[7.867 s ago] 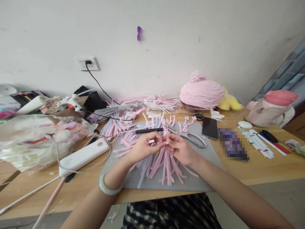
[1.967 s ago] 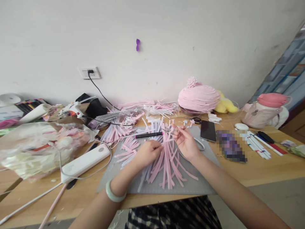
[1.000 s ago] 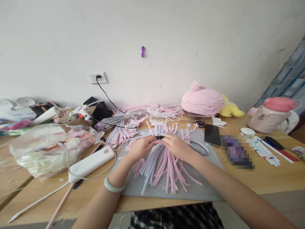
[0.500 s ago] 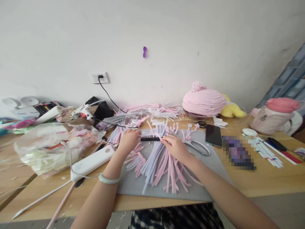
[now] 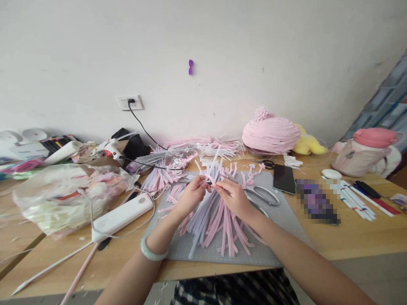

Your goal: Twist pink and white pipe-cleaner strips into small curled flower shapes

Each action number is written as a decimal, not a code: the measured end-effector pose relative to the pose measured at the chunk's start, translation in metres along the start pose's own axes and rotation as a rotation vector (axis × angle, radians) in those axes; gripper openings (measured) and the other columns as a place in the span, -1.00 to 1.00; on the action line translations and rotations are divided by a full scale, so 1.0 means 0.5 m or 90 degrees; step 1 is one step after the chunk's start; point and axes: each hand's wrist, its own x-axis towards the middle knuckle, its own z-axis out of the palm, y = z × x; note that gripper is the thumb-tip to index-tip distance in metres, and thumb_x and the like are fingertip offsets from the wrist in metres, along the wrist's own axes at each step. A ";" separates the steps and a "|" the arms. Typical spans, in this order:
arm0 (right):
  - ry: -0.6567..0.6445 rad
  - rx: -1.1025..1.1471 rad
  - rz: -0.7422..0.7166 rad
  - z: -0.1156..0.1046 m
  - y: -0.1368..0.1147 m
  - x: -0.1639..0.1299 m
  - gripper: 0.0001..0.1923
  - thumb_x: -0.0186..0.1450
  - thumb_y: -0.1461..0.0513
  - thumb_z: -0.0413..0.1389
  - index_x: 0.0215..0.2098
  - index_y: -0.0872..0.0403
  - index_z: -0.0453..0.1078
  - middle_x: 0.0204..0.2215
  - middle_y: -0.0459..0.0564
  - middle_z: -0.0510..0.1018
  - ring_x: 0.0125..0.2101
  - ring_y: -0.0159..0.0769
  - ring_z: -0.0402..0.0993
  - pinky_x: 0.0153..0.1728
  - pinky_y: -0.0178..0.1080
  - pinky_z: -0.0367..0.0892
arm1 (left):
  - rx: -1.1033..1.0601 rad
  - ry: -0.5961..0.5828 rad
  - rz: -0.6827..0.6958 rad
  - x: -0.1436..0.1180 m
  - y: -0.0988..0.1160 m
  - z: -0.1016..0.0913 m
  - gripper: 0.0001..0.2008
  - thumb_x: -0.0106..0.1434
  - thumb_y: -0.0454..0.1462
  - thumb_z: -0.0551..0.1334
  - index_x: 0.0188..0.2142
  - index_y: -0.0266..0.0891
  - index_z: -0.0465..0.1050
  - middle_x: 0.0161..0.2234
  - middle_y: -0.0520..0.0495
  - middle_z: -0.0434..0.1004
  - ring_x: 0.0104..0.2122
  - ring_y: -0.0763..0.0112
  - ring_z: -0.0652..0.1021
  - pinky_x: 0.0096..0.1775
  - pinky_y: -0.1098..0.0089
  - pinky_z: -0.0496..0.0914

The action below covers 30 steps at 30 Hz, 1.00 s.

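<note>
Left hand [image 5: 190, 195]: raised just above the grey mat [image 5: 280, 228], forearm running in from the lower left with a pale green bangle [image 5: 151, 253] at the wrist. Fingers curled inward, tips pinched on one end of a short pink strip [image 5: 211, 181]. Hand closed around that strip only.

Right hand [image 5: 233, 195]: raised opposite the left, forearm entering from the lower right. Fingers bent, thumb and forefinger pinching the other end of the same pink strip. The two hands meet fingertip to fingertip over the middle of the mat.

Pink strip: held in the air between both hands, above the far half of the mat, roughly level; its exact shape is too small to tell.

Loose strips [image 5: 219, 222]: a fanned pile of pink and pale lilac lengths lying on the mat beneath and in front of the hands, spreading towards the near edge.

Scissors [image 5: 262, 195]: flat on the mat, just right of the right hand.

Phone [image 5: 282, 178]: dark, face up, at the mat's far right corner.

Pink domed piece [image 5: 270, 131]: against the wall, beyond the phone.

White power strip [image 5: 122, 216]: on the wooden table [image 5: 359, 233], left of the mat.

Clear plastic bag [image 5: 63, 195]: stuffed, far left.
</note>
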 end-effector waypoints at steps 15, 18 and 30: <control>-0.077 -0.005 0.090 0.000 0.019 0.003 -0.77 0.23 0.16 0.03 -0.36 0.09 0.49 -0.47 -0.02 0.54 -0.48 -0.37 0.40 -0.43 -0.35 0.24 | -0.052 -0.040 -0.041 -0.009 0.011 -0.004 -0.68 0.11 -0.04 0.11 -0.52 -0.24 0.18 -0.77 0.24 -0.05 -0.76 0.66 0.00 -0.68 0.55 -0.13; -0.110 0.015 0.111 -0.003 0.018 0.004 -0.77 0.22 0.15 0.04 -0.34 0.08 0.49 -0.46 -0.04 0.55 -0.49 -0.38 0.40 -0.43 -0.36 0.24 | -0.051 -0.053 -0.061 -0.008 0.010 -0.012 -0.72 0.11 -0.09 0.12 -0.53 -0.24 0.19 -0.76 0.23 -0.05 -0.76 0.66 0.02 -0.68 0.56 -0.12; -0.272 0.063 0.262 -0.042 0.040 0.018 -0.68 0.12 0.06 0.09 -0.57 0.16 0.40 -0.71 -0.15 0.31 -0.65 -0.48 0.17 -0.60 -0.39 0.06 | 0.051 -0.161 -0.040 -0.023 0.020 -0.004 -0.80 0.10 -0.20 0.08 -0.57 -0.24 0.16 -0.70 0.16 0.14 -0.68 0.61 0.12 -0.60 0.54 -0.01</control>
